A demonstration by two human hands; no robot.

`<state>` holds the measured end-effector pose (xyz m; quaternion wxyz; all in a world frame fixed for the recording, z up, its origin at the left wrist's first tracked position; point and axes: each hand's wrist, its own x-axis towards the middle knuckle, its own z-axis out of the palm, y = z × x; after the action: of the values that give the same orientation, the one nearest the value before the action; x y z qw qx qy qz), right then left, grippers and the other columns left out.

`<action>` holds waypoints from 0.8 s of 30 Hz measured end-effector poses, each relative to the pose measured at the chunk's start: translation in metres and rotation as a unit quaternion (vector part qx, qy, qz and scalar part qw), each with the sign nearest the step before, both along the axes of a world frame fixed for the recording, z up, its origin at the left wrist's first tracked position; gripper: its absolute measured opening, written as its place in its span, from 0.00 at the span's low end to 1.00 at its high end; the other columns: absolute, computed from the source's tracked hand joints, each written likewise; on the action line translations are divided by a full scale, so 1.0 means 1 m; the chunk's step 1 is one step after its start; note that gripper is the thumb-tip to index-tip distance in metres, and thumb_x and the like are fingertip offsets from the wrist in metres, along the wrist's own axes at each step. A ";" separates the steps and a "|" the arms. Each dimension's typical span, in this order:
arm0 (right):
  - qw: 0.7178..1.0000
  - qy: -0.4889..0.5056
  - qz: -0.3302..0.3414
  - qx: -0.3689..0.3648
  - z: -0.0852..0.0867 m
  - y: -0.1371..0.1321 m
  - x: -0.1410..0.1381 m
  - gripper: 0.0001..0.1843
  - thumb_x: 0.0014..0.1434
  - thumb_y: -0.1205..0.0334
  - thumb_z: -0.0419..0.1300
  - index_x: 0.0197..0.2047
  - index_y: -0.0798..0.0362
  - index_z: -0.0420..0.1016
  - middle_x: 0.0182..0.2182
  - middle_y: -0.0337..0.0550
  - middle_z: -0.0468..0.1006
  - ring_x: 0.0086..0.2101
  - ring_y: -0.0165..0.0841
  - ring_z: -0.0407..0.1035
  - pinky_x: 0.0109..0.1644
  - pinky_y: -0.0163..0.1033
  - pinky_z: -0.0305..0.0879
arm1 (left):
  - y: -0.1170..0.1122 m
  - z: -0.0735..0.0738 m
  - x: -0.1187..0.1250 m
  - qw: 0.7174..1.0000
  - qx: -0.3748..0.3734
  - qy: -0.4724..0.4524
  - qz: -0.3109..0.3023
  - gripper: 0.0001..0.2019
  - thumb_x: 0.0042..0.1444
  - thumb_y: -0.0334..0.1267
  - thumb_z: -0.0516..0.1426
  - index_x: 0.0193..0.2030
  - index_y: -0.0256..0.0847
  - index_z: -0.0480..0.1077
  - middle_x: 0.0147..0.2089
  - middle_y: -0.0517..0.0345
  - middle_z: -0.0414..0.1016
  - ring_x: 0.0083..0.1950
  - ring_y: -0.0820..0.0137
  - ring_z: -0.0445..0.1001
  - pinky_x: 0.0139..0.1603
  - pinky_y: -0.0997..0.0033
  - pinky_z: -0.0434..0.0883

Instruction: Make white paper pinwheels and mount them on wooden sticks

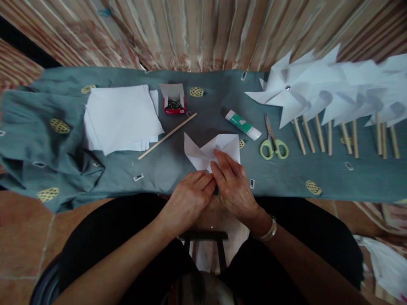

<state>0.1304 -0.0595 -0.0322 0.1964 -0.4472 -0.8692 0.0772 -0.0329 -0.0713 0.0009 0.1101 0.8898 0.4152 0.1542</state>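
A white paper pinwheel (203,150), partly folded, lies at the near edge of the cloth-covered table. My left hand (192,192) has its fingers closed on the near edge of the paper; its fingertips are hidden. My right hand (233,182) grips the same paper beside it, with a finger pressed near the middle and the thumb out of sight. Folded points of paper stand up on the far left side. Beyond the paper lie a glue stick (243,124) and scissors (271,142) with green handles. A thin wooden stick (168,135) rests diagonally to the left.
A stack of white paper sheets (124,118) lies on the left of the green cloth (127,169). Behind the stick stands an open red box (174,106) of small metal pins. Several finished pinwheels (299,84) on wooden sticks overlap at the right. A curtain (203,34) hangs behind.
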 end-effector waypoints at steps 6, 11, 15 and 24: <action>0.993 0.107 -0.004 -0.048 0.013 0.012 0.010 0.21 0.66 0.69 0.45 0.59 0.50 0.65 0.66 0.50 0.61 0.66 0.39 0.53 0.67 0.53 0.59 | 0.000 -0.003 0.001 1.000 0.019 0.003 0.004 0.08 0.63 0.29 0.54 0.45 0.31 0.72 0.45 0.46 0.78 0.46 0.60 0.75 0.44 0.59 0.77; 0.989 0.123 -0.059 -0.048 0.017 0.042 0.017 0.25 0.63 0.70 0.45 0.62 0.57 0.64 0.62 0.55 0.67 0.63 0.41 0.60 0.65 0.55 0.60 | -0.001 -0.005 0.000 1.000 0.030 -0.008 0.006 0.09 0.63 0.30 0.54 0.47 0.31 0.72 0.48 0.46 0.78 0.47 0.61 0.75 0.45 0.59 0.76; 0.995 0.069 -0.060 -0.044 0.014 0.062 0.017 0.27 0.63 0.73 0.44 0.65 0.62 0.61 0.61 0.59 0.69 0.63 0.44 0.60 0.65 0.56 0.60 | -0.002 -0.006 -0.002 0.999 0.035 -0.001 -0.001 0.10 0.63 0.29 0.55 0.49 0.31 0.72 0.49 0.46 0.78 0.48 0.61 0.75 0.46 0.60 0.75; 0.993 0.049 -0.101 -0.022 0.021 0.061 0.031 0.22 0.65 0.64 0.49 0.60 0.58 0.68 0.47 0.56 0.80 0.47 0.47 0.73 0.53 0.57 0.68 | 0.004 0.002 -0.019 0.998 0.059 -0.006 0.017 0.10 0.64 0.29 0.52 0.47 0.32 0.74 0.50 0.45 0.79 0.47 0.62 0.75 0.46 0.60 0.74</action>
<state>0.1616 0.0020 -0.0108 0.2356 -0.5329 -0.8068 0.0980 -0.0520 -0.0672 0.0026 0.0575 0.8866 0.4197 0.1857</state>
